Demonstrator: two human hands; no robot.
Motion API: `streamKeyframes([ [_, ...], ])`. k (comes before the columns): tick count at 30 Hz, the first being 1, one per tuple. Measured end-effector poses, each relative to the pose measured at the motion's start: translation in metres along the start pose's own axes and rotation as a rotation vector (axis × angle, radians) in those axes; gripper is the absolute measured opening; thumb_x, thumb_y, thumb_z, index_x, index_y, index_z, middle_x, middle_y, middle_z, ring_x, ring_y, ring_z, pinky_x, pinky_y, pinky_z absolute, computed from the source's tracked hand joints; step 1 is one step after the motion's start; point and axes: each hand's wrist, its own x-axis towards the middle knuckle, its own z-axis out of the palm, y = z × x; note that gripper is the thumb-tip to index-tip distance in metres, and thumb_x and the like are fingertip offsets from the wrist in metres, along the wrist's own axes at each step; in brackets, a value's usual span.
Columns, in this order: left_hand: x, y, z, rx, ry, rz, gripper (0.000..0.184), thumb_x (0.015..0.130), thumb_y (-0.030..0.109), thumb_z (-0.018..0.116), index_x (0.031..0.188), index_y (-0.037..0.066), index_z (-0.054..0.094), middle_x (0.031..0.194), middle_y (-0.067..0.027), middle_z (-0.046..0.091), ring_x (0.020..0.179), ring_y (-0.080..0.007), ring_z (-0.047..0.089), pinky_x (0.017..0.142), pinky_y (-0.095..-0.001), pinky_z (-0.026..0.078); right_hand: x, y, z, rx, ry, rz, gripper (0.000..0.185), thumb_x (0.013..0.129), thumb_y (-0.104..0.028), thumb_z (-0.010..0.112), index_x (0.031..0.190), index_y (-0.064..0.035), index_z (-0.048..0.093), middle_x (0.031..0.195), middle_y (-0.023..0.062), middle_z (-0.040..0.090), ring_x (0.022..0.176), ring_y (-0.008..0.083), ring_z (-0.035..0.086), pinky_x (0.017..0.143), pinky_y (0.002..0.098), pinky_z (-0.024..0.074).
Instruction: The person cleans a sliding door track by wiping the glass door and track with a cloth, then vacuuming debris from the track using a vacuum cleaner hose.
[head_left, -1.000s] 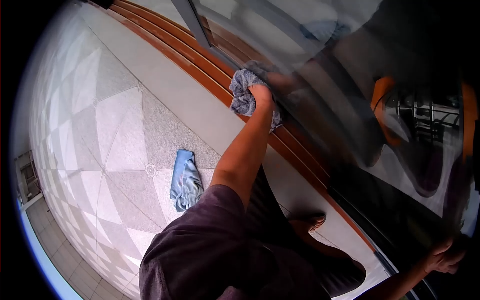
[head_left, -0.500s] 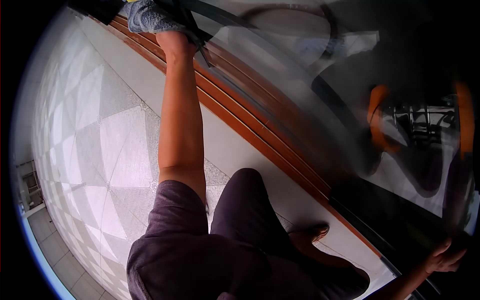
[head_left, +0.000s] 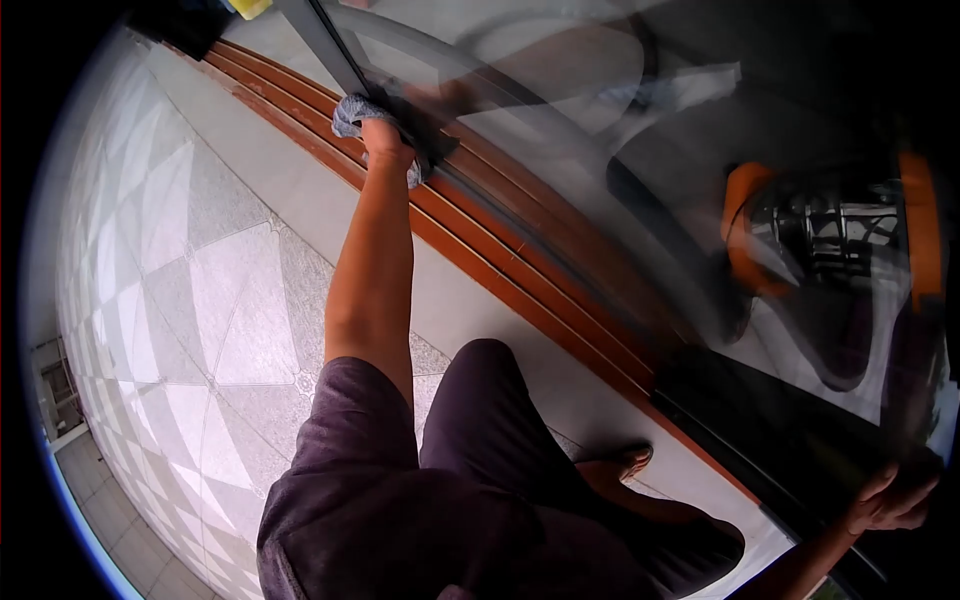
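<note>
My left hand [head_left: 385, 137] reaches up and forward and is closed on a grey cloth [head_left: 350, 113]. The cloth lies against the brown grooved sill track [head_left: 480, 250], right by the lower end of a grey door frame post [head_left: 325, 45]. Folds of it show on both sides of the hand. At the lower right, my right hand [head_left: 895, 503] has its fingers curled at a dark edge beside the glass; what they hold is too dark to make out.
A large glass panel [head_left: 560, 120] with reflections fills the upper right. An orange and black object [head_left: 750, 225] shows in it. Patterned floor tiles [head_left: 240, 300] lie on the left. My bare foot [head_left: 630, 460] is near the track. Something yellow [head_left: 250, 8] is at the top edge.
From beside the track, my left hand moved with the cloth to the far upper left, then came partly back along it. The blue cloth on the floor dropped out of sight. My right hand stayed nearly still.
</note>
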Motion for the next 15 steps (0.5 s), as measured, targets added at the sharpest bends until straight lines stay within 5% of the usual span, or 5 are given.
streamKeyframes([
  [4, -0.084, 0.059, 0.100, 0.235, -0.208, 0.364, 0.057, 0.107, 0.051, 0.047, 0.138, 0.003, 0.055, 0.132, -0.0108, 0.063, 0.120, -0.0315, 0.061, 0.101, -0.0499, 0.052, -0.015, 0.008, -0.003, 0.076, -0.085, 0.078, 0.063, 0.103, -0.047, 0.062, 0.144, 0.0000, 0.054, 0.118, 0.0161, 0.064, 0.094, 0.0291, 0.062, 0.077, 0.0386, 0.0503],
  [6, -0.099, 0.059, 0.128, 0.272, -0.190, 0.393, 0.064, 0.109, 0.037, 0.048, 0.153, -0.003, 0.025, 0.156, -0.0170, 0.039, 0.137, -0.0353, 0.045, 0.113, -0.0496, 0.042, -0.002, 0.001, -0.007, -0.179, -0.134, -0.016, 0.063, 0.106, -0.045, 0.056, 0.144, 0.0050, 0.046, 0.130, 0.0206, 0.052, 0.108, 0.0308, 0.052, 0.091, 0.0414, 0.0443],
  [7, -0.085, 0.044, 0.113, 0.738, -0.064, 0.754, 0.065, 0.108, 0.030, 0.047, 0.156, -0.004, 0.018, 0.160, -0.0217, 0.029, 0.143, -0.0393, 0.036, 0.118, -0.0493, 0.034, 0.009, -0.009, -0.011, -0.295, -0.139, -0.060, 0.064, 0.107, -0.043, 0.053, 0.144, 0.0075, 0.042, 0.136, 0.0229, 0.045, 0.115, 0.0316, 0.048, 0.098, 0.0429, 0.0414],
  [9, -0.025, 0.006, 0.051, 0.733, 0.014, 0.733, 0.067, 0.107, 0.026, 0.044, 0.159, -0.004, 0.013, 0.163, -0.0267, 0.021, 0.146, -0.0431, 0.027, 0.123, -0.0484, 0.025, 0.083, -0.054, 0.004, -0.082, -0.036, -0.237, 0.080, 0.107, -0.059, 0.043, 0.163, -0.0029, 0.031, 0.171, 0.0278, 0.012, 0.160, 0.0442, 0.005, 0.124, 0.0650, 0.0057],
  [15, -0.061, -0.108, -0.005, 0.187, 0.086, 0.035, 0.073, 0.104, 0.063, 0.040, 0.151, 0.007, 0.046, 0.148, -0.0113, 0.054, 0.130, -0.0313, 0.055, 0.107, -0.0447, 0.047, 0.090, -0.042, 0.010, -0.084, -0.010, -0.351, 0.080, 0.106, -0.060, 0.044, 0.163, -0.0050, 0.033, 0.171, 0.0281, 0.012, 0.160, 0.0442, 0.006, 0.124, 0.0661, 0.0055],
])
